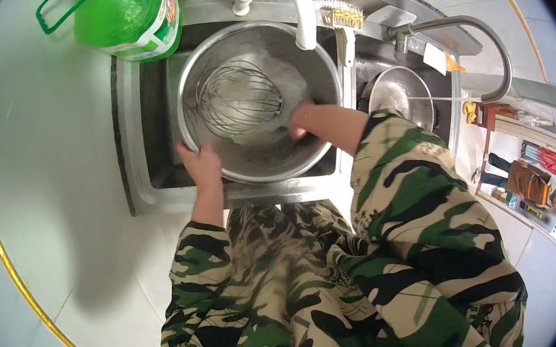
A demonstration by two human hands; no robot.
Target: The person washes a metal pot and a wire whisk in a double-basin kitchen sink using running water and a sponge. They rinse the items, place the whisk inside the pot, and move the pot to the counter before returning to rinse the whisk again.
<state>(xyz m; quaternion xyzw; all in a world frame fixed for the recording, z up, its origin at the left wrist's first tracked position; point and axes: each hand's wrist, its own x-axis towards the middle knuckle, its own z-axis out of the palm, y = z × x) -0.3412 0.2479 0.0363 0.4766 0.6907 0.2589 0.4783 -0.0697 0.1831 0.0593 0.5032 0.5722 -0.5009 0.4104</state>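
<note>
A large stainless steel mixing bowl (277, 165) sits in the left sink basin. My left hand (201, 165) grips its near-left rim, thumb on the inner side and fingers outside. Inside the bowl lies a wire balloon whisk (238, 97), with whitish, cloudy liquid (291, 74) around it. My right hand (301, 119) reaches into the bowl from the right, blurred, its fingers curled close to the narrow end of the whisk. Whether those fingers hold anything is hidden by the blur and the hand itself.
A white faucet (305, 17) arches over the bowl. A brush (347, 33) rests on the basin divider. Water runs from a steel faucet (489, 40) into a pot (398, 89) on the right. A green detergent jug (131, 19) stands back left. A person (527, 183) stands beyond a doorway.
</note>
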